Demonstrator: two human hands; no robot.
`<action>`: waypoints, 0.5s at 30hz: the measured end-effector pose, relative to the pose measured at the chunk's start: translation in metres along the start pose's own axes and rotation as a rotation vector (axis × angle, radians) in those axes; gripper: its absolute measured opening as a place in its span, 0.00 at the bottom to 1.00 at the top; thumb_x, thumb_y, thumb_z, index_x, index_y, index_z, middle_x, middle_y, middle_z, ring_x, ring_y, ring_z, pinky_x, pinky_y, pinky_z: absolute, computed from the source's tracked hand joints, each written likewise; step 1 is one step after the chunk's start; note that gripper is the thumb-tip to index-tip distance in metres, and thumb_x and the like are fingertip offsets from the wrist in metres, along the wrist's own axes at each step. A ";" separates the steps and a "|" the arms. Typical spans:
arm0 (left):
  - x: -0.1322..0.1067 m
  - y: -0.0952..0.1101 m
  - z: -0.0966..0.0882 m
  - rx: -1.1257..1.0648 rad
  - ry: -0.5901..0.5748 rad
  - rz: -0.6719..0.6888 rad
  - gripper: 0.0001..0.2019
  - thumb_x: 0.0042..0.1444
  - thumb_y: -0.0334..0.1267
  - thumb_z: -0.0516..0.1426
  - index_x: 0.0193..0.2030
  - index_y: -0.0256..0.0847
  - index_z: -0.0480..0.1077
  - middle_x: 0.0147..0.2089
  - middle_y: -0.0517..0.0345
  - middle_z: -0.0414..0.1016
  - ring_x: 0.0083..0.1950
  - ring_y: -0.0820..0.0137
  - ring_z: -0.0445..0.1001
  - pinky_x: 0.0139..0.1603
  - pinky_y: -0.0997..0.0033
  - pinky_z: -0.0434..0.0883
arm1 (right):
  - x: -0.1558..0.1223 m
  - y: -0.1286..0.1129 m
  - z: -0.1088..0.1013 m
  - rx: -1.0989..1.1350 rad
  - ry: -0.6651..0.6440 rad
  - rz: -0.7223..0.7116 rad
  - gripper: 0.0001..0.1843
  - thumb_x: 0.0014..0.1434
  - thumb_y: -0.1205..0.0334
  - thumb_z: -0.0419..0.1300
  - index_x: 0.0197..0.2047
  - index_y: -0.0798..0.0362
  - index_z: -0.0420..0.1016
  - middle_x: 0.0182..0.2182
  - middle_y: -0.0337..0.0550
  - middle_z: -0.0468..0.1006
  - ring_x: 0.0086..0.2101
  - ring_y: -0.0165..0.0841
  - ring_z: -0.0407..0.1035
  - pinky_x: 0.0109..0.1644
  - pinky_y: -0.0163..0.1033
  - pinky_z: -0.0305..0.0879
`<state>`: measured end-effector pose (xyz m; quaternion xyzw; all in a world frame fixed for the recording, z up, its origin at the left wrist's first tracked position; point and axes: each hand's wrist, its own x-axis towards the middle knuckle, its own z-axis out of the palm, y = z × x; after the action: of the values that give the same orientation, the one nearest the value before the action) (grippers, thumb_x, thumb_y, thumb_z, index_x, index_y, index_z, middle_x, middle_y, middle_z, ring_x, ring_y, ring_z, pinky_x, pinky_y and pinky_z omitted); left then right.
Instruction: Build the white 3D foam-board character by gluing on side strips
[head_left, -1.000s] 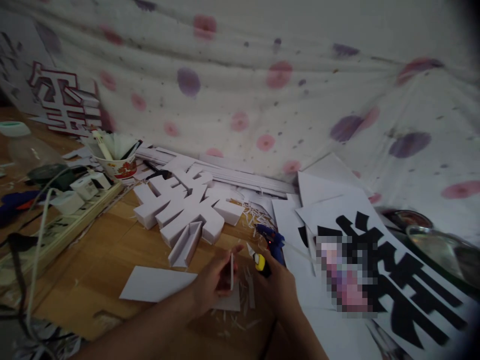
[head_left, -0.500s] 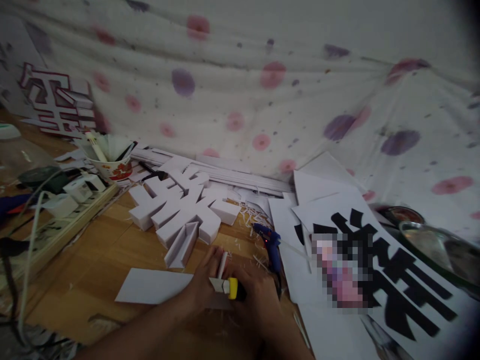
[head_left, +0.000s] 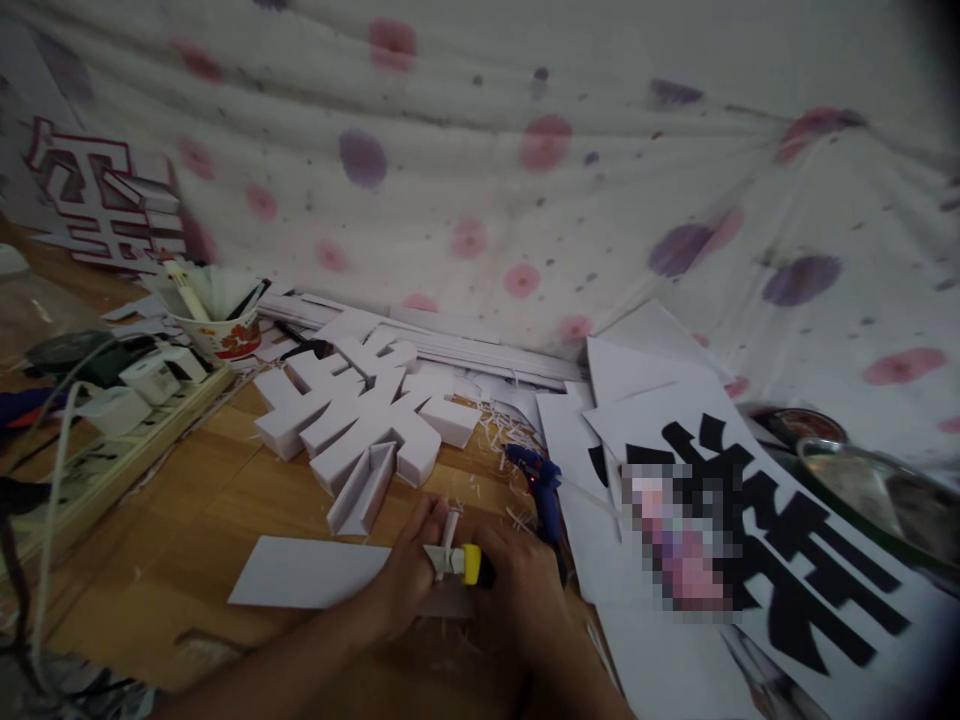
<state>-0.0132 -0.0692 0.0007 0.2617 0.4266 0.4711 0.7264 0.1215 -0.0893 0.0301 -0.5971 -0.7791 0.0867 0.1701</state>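
Note:
My right hand [head_left: 525, 580] is closed around a utility knife [head_left: 472, 565] with a yellow end, its blade pointing left. Between the fingers of my left hand [head_left: 409, 575] is a narrow white strip [head_left: 451, 528], standing on edge against the blade. Under my hands lies a flat white board piece [head_left: 307, 572], part of it covered by my left hand and forearm. Just beyond, a raised white character [head_left: 367, 410] built from board rests on the wooden table [head_left: 187, 530]. How deep the blade sits in the strip cannot be seen.
A blue glue gun [head_left: 544, 485] with a red light lies right of the character. Sheets with a printed black character [head_left: 817, 560] cover the right side. At left are a power strip [head_left: 165, 425] with plugs and a cup [head_left: 225, 340] of pens. Board scraps [head_left: 502, 430] litter the table.
The knife has shifted slightly to the right, and the white strip now crosses in front of its blade. Both hands keep their grip.

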 end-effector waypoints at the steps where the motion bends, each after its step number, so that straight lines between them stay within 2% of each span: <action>1: -0.001 0.001 0.002 0.022 -0.011 -0.017 0.12 0.44 0.45 0.62 0.33 0.44 0.68 0.21 0.66 0.65 0.18 0.77 0.61 0.18 0.78 0.57 | 0.000 0.002 0.001 -0.011 0.003 0.012 0.11 0.40 0.70 0.56 0.29 0.50 0.73 0.28 0.39 0.77 0.30 0.34 0.69 0.31 0.33 0.55; 4: -0.004 0.007 0.007 0.109 -0.069 -0.019 0.14 0.49 0.51 0.58 0.29 0.43 0.63 0.16 0.70 0.56 0.16 0.79 0.52 0.17 0.79 0.51 | 0.001 0.006 0.003 -0.026 0.011 0.046 0.11 0.40 0.70 0.56 0.30 0.50 0.73 0.27 0.39 0.78 0.29 0.34 0.70 0.31 0.34 0.56; 9: -0.009 0.010 0.007 0.204 -0.177 0.028 0.19 0.53 0.58 0.51 0.31 0.43 0.58 0.16 0.70 0.55 0.16 0.79 0.48 0.16 0.79 0.46 | 0.005 0.015 -0.001 -0.081 -0.021 0.119 0.11 0.43 0.68 0.57 0.33 0.49 0.74 0.29 0.40 0.79 0.30 0.36 0.72 0.31 0.34 0.57; 13: -0.007 -0.001 0.005 0.182 -0.248 0.059 0.19 0.54 0.57 0.51 0.29 0.43 0.57 0.16 0.71 0.53 0.15 0.80 0.48 0.14 0.79 0.45 | 0.007 0.025 -0.006 -0.135 0.053 0.260 0.09 0.49 0.65 0.58 0.35 0.48 0.74 0.29 0.41 0.80 0.29 0.36 0.73 0.28 0.34 0.55; 15: -0.005 -0.002 0.005 0.164 -0.232 0.046 0.19 0.53 0.58 0.52 0.28 0.43 0.57 0.17 0.71 0.53 0.14 0.80 0.49 0.14 0.79 0.46 | 0.007 0.027 -0.006 -0.118 0.086 0.295 0.09 0.50 0.64 0.57 0.36 0.48 0.74 0.28 0.40 0.80 0.28 0.36 0.73 0.27 0.34 0.55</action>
<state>-0.0090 -0.0751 0.0032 0.3826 0.3707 0.4176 0.7360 0.1464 -0.0753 0.0280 -0.7172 -0.6786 0.0392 0.1536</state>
